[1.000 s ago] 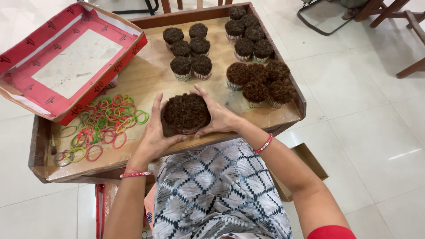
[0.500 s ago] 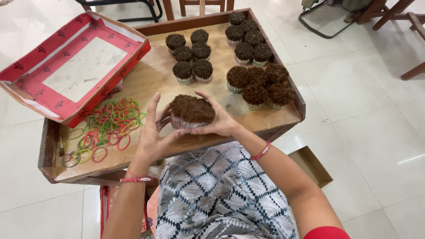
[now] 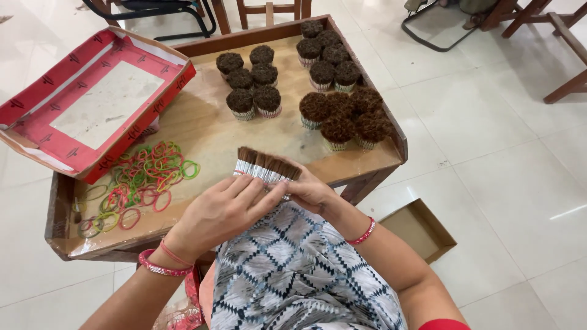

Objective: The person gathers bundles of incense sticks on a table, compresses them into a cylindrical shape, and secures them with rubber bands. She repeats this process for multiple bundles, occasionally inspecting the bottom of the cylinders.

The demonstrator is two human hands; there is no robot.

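Both my hands hold one bundle of thin brown-tipped sticks (image 3: 264,166), tilted on its side above the near edge of the wooden tray table (image 3: 202,131). My left hand (image 3: 223,211) covers the bundle's near side with its fingers laid flat. My right hand (image 3: 312,190) grips it from the right, mostly hidden behind the left one. The bundle's pale lower ends and dark brown tips both show. Several finished round bundles (image 3: 252,85) stand upright at the back of the table, with a second group (image 3: 345,116) to the right.
A heap of coloured rubber bands (image 3: 137,183) lies on the table's left part. A red cardboard box lid (image 3: 92,104) rests tilted over the left edge. A small open cardboard box (image 3: 419,229) sits on the white tiled floor. Chair legs (image 3: 562,49) stand beyond.
The bundle has tipped from dark tips facing up to lying sideways, showing its pale ends. Both hands drew it nearer to my body, and my left hand now lies across it.
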